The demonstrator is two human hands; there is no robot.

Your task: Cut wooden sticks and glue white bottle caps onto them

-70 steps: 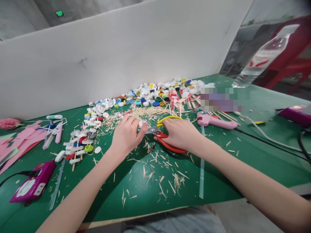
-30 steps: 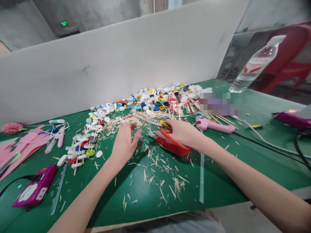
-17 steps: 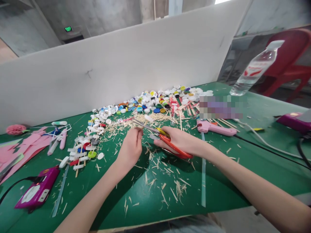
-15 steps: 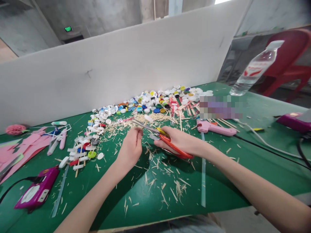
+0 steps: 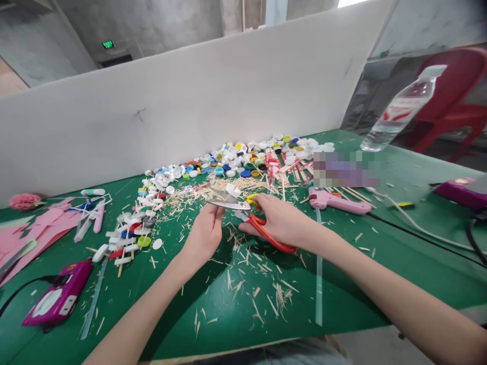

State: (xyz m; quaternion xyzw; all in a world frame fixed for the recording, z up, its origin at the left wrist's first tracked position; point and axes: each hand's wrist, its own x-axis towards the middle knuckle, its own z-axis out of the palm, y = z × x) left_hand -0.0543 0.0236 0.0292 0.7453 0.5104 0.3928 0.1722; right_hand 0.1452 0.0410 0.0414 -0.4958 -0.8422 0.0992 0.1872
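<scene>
My right hand (image 5: 276, 218) grips scissors (image 5: 234, 204) with orange-red and yellow handles, the blades parted and pointing left. My left hand (image 5: 205, 230) is closed beside the blade tips, its fingertips pressed together; what they pinch is hidden. A white bottle cap (image 5: 233, 190) shows right behind the blades, and I cannot tell whether it is joined to what the left hand holds. Under and beyond both hands, pale wood shavings (image 5: 243, 185) are scattered over the green table (image 5: 190, 324).
A heap of bottle caps (image 5: 232, 157) lines the white partition (image 5: 190, 111). Caps on sticks (image 5: 127, 238) lie at left, near pink paper (image 5: 45, 228) and a purple power box (image 5: 59, 294). At right are a pink glue gun (image 5: 338, 201), its cord, and a water bottle (image 5: 403, 111).
The scissor blades have spread wider. My right hand has shifted slightly up, and the white cap behind the blades has tilted and dropped a little. My left hand stays nearly in place.
</scene>
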